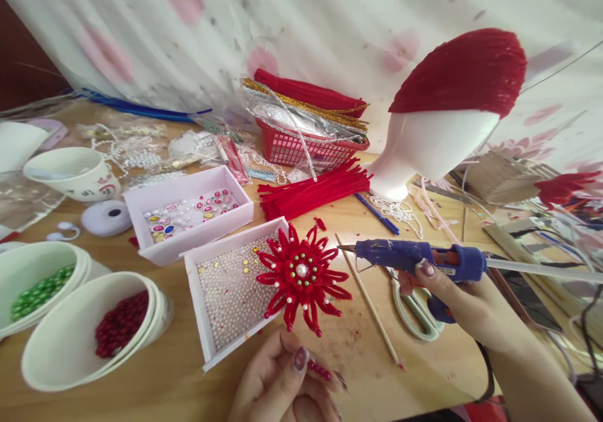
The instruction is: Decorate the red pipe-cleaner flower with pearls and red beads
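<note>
My left hand (282, 384) is closed at the bottom middle, fingers pinched under a red pipe-cleaner flower (308, 296). The flower has a large white pearl at its centre, green beads around it and small beads on its petals; its stem is mostly hidden. A short row of red beads (320, 370) shows among the left fingers. My right hand (471, 312) grips a blue glue gun (400, 252), thumb on its body. The gun's metal tip points left, close to the flower's right petals but apart from them. A clear glue stick (541, 269) extends from its rear.
Behind the flower stands a box of white pearls (195, 309), beside a box of gems (141, 227). Cups of red beads (42, 372) and green beads (89, 265) stand left. Scissors (402, 302) and a wooden stick (372, 302) lie under the gun. A foam head (419, 146) stands behind.
</note>
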Demonstrator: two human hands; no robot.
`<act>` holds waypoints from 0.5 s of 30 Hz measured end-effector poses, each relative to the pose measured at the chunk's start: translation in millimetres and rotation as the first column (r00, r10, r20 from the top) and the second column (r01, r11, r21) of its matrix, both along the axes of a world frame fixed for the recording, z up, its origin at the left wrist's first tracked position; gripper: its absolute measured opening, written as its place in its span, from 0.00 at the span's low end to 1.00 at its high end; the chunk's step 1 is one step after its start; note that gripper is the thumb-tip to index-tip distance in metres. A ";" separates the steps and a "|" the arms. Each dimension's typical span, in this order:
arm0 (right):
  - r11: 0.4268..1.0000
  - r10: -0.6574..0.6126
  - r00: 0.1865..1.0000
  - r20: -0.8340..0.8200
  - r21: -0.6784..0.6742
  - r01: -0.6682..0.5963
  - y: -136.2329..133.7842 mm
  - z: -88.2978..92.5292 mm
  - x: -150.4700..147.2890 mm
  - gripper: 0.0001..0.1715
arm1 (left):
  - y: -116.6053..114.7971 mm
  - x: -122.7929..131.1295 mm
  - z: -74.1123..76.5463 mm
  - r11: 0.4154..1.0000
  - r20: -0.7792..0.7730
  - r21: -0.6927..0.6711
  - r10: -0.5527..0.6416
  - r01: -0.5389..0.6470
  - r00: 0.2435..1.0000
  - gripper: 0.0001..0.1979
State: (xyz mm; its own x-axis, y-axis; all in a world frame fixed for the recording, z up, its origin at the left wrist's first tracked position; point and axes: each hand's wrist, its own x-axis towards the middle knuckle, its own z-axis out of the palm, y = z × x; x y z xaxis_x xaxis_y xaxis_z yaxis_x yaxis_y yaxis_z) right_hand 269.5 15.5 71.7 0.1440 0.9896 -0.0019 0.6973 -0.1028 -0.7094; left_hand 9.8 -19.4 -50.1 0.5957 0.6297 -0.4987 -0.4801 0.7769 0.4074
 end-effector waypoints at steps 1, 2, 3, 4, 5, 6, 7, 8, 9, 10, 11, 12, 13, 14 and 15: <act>1.000 0.010 1.000 0.002 0.001 -0.010 -0.9 -1.6 2.2 0.37 | 0.1 -0.1 -0.2 1.000 0.008 0.006 -0.002 0.002 1.000 0.21; 1.000 0.012 1.000 0.001 0.002 -0.012 -1.7 -2.7 3.9 0.37 | 0.2 -0.4 -0.6 1.000 0.019 0.014 -0.004 0.004 1.000 0.21; 1.000 0.011 1.000 -0.004 0.001 -0.011 -2.4 -3.1 4.8 0.37 | 0.4 -0.7 -1.0 1.000 0.031 0.023 -0.007 0.006 0.999 0.20; 1.000 0.004 1.000 -0.009 0.000 -0.004 -2.9 -3.0 5.1 0.37 | 0.5 -1.0 -1.4 0.999 0.044 0.032 -0.010 0.009 0.999 0.19; 1.000 -0.003 1.000 -0.015 -0.001 0.003 -3.3 -2.6 5.0 0.37 | 0.7 -1.4 -1.8 0.999 0.053 0.039 -0.015 0.013 0.998 0.19; 1.000 -0.009 1.000 -0.019 -0.005 0.008 -3.4 -1.9 4.7 0.36 | 0.8 -1.6 -2.1 0.999 0.058 0.044 -0.019 0.017 0.998 0.18; 1.000 -0.011 1.000 -0.024 -0.012 0.011 -3.5 -1.1 4.3 0.36 | 0.8 -1.7 -2.4 0.999 0.060 0.048 -0.021 0.018 0.998 0.17; 1.000 -0.014 1.000 -0.028 -0.021 0.013 -3.6 -0.6 3.9 0.35 | 0.7 -1.8 -2.6 0.999 0.058 0.051 -0.022 0.019 0.998 0.17; 1.000 -0.014 0.999 -0.030 -0.028 0.013 -3.7 -0.2 3.8 0.35 | 0.6 -1.8 -2.9 0.998 0.056 0.052 -0.021 0.018 0.998 0.17; 1.000 -0.010 0.999 -0.031 -0.030 0.009 -3.9 -0.1 3.7 0.35 | 0.5 -1.9 -3.0 0.999 0.055 0.052 -0.018 0.016 0.998 0.17; 0.999 -0.005 0.999 -0.032 -0.035 0.004 -4.4 -0.2 3.8 0.35 | 0.3 -1.9 -3.2 0.999 0.056 0.051 -0.014 0.011 0.998 0.17; 0.999 -0.006 1.000 -0.031 -0.037 0.005 -5.0 -0.4 4.0 0.35 | 0.2 -2.0 -3.4 0.999 0.060 0.050 -0.011 0.008 0.998 0.16; 0.999 -0.009 0.999 -0.031 -0.038 0.007 -5.7 -0.7 4.3 0.35 | 0.2 -2.2 -3.5 0.999 0.067 0.050 -0.011 0.008 0.998 0.16; 0.999 -0.015 0.999 -0.029 -0.038 0.014 -6.4 -1.0 4.6 0.35 | 0.2 -2.5 -3.6 0.999 0.076 0.053 -0.012 0.008 0.997 0.15; 0.999 -0.023 0.999 -0.027 -0.040 0.022 -7.0 -1.3 5.0 0.35 | 0.2 -2.8 -3.7 0.998 0.086 0.058 -0.015 0.010 0.996 0.15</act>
